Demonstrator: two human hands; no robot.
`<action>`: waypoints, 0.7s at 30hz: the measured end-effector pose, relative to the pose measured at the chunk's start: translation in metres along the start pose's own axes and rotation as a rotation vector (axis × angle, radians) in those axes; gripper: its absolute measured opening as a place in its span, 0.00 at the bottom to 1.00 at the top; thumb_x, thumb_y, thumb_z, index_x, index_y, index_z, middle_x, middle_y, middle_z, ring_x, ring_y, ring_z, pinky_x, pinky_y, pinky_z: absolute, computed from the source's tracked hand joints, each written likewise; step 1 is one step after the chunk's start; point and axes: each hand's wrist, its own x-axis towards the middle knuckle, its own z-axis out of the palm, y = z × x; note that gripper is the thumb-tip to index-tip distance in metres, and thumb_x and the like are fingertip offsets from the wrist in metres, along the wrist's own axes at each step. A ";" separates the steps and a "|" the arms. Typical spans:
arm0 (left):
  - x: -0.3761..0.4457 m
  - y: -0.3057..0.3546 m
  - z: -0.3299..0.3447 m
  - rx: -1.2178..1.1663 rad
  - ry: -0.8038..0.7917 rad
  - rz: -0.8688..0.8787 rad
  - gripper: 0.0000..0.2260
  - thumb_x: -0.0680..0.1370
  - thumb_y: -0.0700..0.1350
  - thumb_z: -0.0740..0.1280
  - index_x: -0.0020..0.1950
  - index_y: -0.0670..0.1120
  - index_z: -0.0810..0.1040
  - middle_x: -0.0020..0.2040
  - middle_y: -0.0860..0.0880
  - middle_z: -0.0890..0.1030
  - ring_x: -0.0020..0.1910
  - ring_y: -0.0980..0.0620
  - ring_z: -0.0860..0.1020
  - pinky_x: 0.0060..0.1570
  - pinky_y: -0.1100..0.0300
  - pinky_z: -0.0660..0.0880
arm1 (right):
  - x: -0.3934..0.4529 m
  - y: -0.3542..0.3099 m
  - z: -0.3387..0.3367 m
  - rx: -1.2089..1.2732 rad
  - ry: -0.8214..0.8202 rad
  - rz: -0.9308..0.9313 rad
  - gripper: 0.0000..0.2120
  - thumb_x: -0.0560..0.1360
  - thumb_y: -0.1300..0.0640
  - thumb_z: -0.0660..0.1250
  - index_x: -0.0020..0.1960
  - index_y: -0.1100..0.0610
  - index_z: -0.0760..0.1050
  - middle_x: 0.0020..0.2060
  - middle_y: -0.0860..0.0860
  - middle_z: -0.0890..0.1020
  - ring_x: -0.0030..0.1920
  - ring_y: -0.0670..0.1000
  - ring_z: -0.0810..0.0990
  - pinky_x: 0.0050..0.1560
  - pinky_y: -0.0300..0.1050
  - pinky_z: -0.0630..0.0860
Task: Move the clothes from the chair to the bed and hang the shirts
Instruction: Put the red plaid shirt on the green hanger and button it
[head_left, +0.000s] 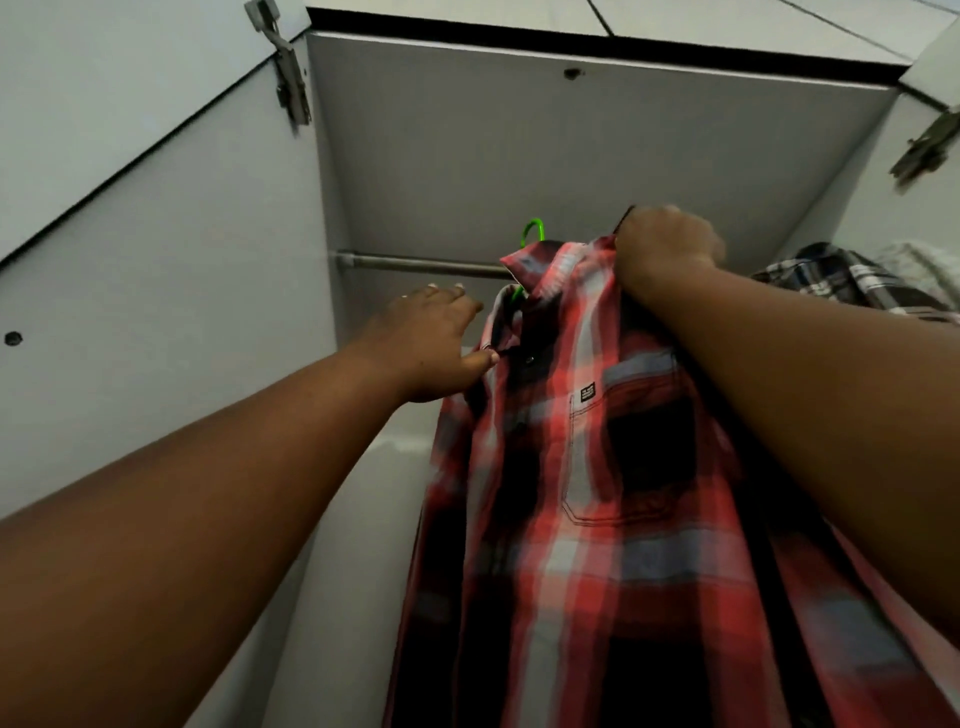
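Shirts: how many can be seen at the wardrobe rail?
2. The red plaid shirt hangs at the centre on a green hanger; a dark plaid shirt is at the right edge. More may be hidden behind it.

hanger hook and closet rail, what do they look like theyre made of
Hanger hook: probably plastic, going by its bright, glossy green colour. Closet rail: likely metal, a dull grey tube with a faint sheen and a round end fitting at the wall.

grey rail carries green hanger with red plaid shirt.
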 end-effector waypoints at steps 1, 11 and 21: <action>0.003 -0.001 0.003 -0.001 0.010 0.005 0.31 0.78 0.62 0.62 0.76 0.48 0.63 0.77 0.45 0.62 0.76 0.44 0.60 0.72 0.49 0.60 | 0.004 -0.005 0.006 0.007 0.003 0.004 0.17 0.81 0.63 0.54 0.67 0.64 0.72 0.65 0.64 0.74 0.63 0.67 0.75 0.56 0.63 0.74; -0.006 -0.006 0.043 -0.067 0.009 0.029 0.26 0.77 0.61 0.64 0.70 0.47 0.70 0.66 0.45 0.75 0.66 0.44 0.71 0.61 0.50 0.71 | 0.019 -0.051 0.052 0.160 -0.030 0.072 0.18 0.82 0.64 0.53 0.70 0.63 0.67 0.69 0.64 0.71 0.68 0.67 0.71 0.60 0.62 0.71; -0.048 -0.018 0.069 -0.103 -0.102 0.012 0.29 0.75 0.63 0.59 0.69 0.47 0.71 0.67 0.46 0.74 0.66 0.45 0.72 0.63 0.48 0.71 | 0.003 -0.060 0.075 0.132 -0.040 0.052 0.22 0.83 0.63 0.50 0.76 0.61 0.53 0.69 0.66 0.68 0.65 0.71 0.71 0.43 0.60 0.69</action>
